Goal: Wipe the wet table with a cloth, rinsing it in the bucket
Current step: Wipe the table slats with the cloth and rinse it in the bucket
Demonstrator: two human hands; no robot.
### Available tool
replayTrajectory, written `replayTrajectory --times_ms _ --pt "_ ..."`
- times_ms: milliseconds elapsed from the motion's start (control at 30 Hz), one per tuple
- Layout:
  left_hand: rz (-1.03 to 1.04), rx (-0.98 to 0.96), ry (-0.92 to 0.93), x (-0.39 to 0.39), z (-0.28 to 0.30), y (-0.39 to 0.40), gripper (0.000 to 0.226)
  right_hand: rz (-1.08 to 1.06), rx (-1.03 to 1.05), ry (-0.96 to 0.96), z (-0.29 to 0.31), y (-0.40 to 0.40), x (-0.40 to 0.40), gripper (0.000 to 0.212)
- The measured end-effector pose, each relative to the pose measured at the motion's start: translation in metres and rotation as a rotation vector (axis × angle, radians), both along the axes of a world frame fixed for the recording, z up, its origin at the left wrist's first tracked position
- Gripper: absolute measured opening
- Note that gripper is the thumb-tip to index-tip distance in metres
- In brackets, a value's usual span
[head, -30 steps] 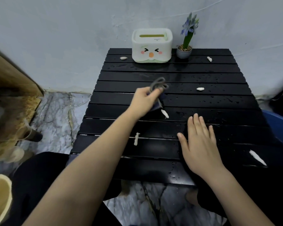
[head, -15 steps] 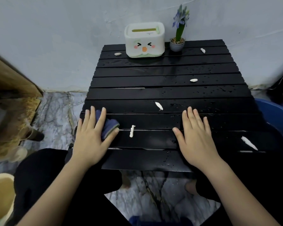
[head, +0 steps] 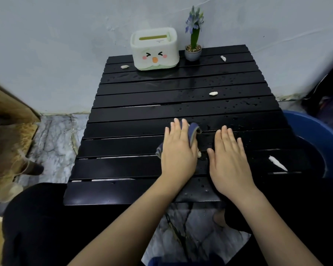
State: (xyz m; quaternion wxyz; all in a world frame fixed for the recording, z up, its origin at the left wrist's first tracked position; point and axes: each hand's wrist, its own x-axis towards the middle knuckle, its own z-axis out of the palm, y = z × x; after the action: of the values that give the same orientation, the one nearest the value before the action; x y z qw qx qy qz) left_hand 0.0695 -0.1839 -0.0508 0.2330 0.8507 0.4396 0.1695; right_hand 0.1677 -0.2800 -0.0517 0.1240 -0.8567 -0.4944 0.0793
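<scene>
Head view, nearest first: both forearms reach over the black slatted surface (head: 123, 166). Left hand (head: 178, 154) lies flat, fingers straight, pressing the blue-grey cloth (head: 193, 131) onto a middle slat; right hand (head: 230, 160) rests flat just beside it, fingers straight and holding nothing. Water beads and white scraps (head: 277, 163) dot the slats. A blue bucket (head: 311, 131) stands at the right edge. Farther back sit a white box (head: 155, 49) with a printed squinting face and a potted flower (head: 193, 43), against a pale wall. No writing is readable.
</scene>
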Motion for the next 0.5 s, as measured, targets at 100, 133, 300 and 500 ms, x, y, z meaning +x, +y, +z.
replayTrajectory --times_ms 100,133,300,500 --pt "0.165 -0.414 -0.525 0.002 0.018 -0.001 0.032 -0.004 0.009 -0.012 -0.001 -0.001 0.004 0.060" --pt "0.269 -0.488 -0.697 0.000 0.025 0.004 0.029 0.001 0.013 -0.017 -0.001 -0.002 0.005 0.061" --pt "0.590 -0.389 -0.917 -0.045 0.046 0.074 0.030 0.026 -0.006 0.003 0.001 -0.003 0.016 0.067" --pt "0.282 0.039 0.192 -0.092 -0.009 0.150 0.055 0.024 -0.012 0.010 0.004 -0.002 0.018 0.065"
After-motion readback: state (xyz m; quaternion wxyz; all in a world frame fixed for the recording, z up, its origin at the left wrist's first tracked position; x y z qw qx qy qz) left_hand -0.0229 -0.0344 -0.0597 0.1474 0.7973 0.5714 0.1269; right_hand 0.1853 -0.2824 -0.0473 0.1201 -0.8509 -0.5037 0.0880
